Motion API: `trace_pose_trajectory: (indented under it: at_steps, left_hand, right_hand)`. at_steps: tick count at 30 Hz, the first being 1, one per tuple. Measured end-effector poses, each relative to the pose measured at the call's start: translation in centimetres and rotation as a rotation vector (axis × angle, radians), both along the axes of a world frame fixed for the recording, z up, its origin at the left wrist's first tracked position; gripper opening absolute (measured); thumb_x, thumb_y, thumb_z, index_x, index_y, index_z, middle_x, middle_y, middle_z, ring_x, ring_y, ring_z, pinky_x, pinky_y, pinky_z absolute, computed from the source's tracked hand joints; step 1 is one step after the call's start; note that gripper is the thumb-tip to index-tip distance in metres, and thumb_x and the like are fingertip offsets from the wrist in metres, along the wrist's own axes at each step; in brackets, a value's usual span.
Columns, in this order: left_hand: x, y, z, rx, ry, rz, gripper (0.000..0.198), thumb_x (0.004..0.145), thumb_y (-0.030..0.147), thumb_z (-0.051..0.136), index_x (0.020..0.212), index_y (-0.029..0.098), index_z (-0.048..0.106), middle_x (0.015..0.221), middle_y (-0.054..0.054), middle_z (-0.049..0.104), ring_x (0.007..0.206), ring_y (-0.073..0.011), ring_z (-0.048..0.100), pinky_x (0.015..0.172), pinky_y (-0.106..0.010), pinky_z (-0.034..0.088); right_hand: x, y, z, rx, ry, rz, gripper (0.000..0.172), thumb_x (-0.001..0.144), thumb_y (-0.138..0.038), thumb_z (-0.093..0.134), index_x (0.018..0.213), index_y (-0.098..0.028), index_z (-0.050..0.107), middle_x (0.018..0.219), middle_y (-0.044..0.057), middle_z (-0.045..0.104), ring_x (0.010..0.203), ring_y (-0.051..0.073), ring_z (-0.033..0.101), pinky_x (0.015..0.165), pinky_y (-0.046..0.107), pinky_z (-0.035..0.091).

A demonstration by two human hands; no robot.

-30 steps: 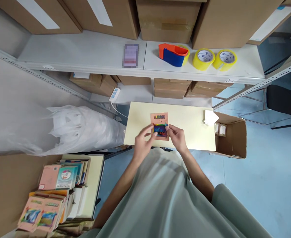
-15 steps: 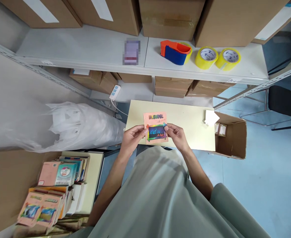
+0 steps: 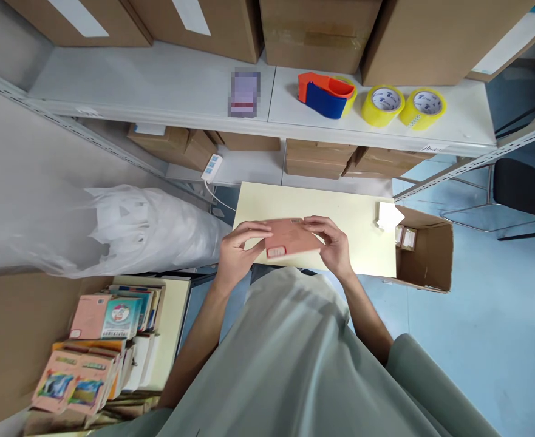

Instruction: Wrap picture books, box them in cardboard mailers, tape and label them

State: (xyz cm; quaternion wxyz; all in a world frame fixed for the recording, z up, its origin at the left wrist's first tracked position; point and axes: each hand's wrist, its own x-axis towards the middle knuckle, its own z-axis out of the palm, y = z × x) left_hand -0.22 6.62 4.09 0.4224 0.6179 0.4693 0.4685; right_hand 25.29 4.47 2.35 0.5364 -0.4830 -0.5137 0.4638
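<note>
A pink book [image 3: 291, 237] is held between my two hands above the pale yellow table [image 3: 362, 243]. Its plain side, with a small red-framed label at the lower left corner, faces up. My left hand [image 3: 242, 252] grips the book's left edge between thumb and fingers. On the opposite edge, the fingers of my right hand [image 3: 333, 243] lie over the upper corner, with the thumb near the lower one.
White paper pieces [image 3: 388, 216] lie at the table's right end, beside an open cardboard box [image 3: 431, 249]. Stacked books [image 3: 85, 370] stand at lower left. The shelf [image 3: 158, 79] holds tape rolls [image 3: 383, 106] and a tape dispenser [image 3: 325, 95].
The book has been turned over: its colourful picture cover faced up before, and its plain pink side does now. Both hands have shifted their hold at its edges.
</note>
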Motion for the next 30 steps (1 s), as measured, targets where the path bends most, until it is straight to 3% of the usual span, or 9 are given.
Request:
trace_pose_trajectory:
  at_steps: [3,7,10,14,17,21,26,30]
  left_hand:
    - [-0.1,0.0,0.1,0.053,0.013,0.009,0.024,0.103,0.046,0.082,0.086,0.029,0.085,0.109,-0.008,0.085,0.126,-0.0285,0.079,0.119,-0.054,0.062]
    - [-0.3,-0.2,0.1,0.014,-0.033,-0.01,0.025,0.103,0.048,0.082,0.09,0.027,0.083,0.112,-0.009,0.084,0.13,-0.0288,0.079,0.121,-0.055,0.062]
    - [-0.4,-0.5,0.1,-0.062,-0.08,0.001,0.031,0.098,0.055,0.087,0.092,0.026,0.077,0.112,-0.01,0.084,0.131,-0.0298,0.079,0.118,-0.054,0.064]
    - [-0.2,-1.1,0.2,-0.159,-0.127,0.049,0.049,0.092,0.062,0.091,0.09,0.026,0.057,0.11,-0.009,0.085,0.123,-0.0297,0.081,0.111,-0.052,0.066]
    - [-0.2,-1.5,0.2,-0.169,-0.111,0.075,0.054,0.092,0.064,0.089,0.087,0.027,0.051,0.107,-0.009,0.084,0.114,-0.028,0.082,0.1,-0.045,0.068]
    - [-0.5,-1.7,0.1,-0.192,-0.027,0.079,0.048,0.091,0.066,0.088,0.09,0.025,0.062,0.101,-0.007,0.082,0.099,-0.0241,0.081,0.089,-0.036,0.066]
    - [-1.3,-2.2,-0.2,-0.215,0.008,0.031,0.042,0.105,0.063,0.074,0.113,0.022,0.078,0.11,-0.009,0.084,0.093,-0.0218,0.08,0.088,-0.033,0.065]
    - [-1.6,-2.3,-0.4,-0.218,-0.001,0.008,0.04,0.102,0.056,0.077,0.122,0.021,0.081,0.113,-0.01,0.086,0.096,-0.0224,0.082,0.09,-0.033,0.065]
  right_hand:
    - [-0.3,-0.3,0.1,0.025,-0.054,-0.017,0.029,0.104,-0.061,0.08,0.104,-0.034,0.09,0.13,0.009,0.084,0.126,0.028,0.079,0.114,0.048,0.065]
    - [-0.7,-0.5,0.1,0.025,-0.055,-0.012,0.031,0.108,-0.061,0.075,0.107,-0.034,0.09,0.127,0.009,0.086,0.126,0.028,0.08,0.115,0.049,0.065]
    - [-0.9,-0.7,0.2,0.023,-0.058,-0.016,0.032,0.109,-0.06,0.072,0.11,-0.034,0.09,0.126,0.009,0.086,0.128,0.029,0.08,0.117,0.051,0.064]
    - [-1.0,-1.0,0.2,-0.002,-0.078,-0.029,0.032,0.108,-0.06,0.075,0.117,-0.033,0.088,0.128,0.009,0.085,0.127,0.029,0.08,0.117,0.05,0.064]
    - [-1.5,-1.3,-0.1,-0.035,-0.038,-0.099,0.033,0.104,-0.058,0.08,0.124,-0.032,0.081,0.121,0.008,0.085,0.117,0.027,0.081,0.108,0.046,0.068]
    - [-1.9,-1.6,-0.3,-0.083,-0.018,-0.128,0.036,0.101,-0.062,0.083,0.113,-0.029,0.076,0.106,0.006,0.084,0.099,0.024,0.081,0.098,0.041,0.069]
    - [-1.3,-1.7,0.1,-0.102,-0.1,-0.038,0.041,0.107,-0.066,0.072,0.119,-0.029,0.085,0.119,0.009,0.086,0.109,0.026,0.081,0.102,0.042,0.067]
    - [-0.9,-1.5,0.0,-0.08,-0.098,0.028,0.043,0.105,-0.066,0.074,0.123,-0.029,0.088,0.12,0.007,0.088,0.106,0.025,0.082,0.103,0.041,0.067]
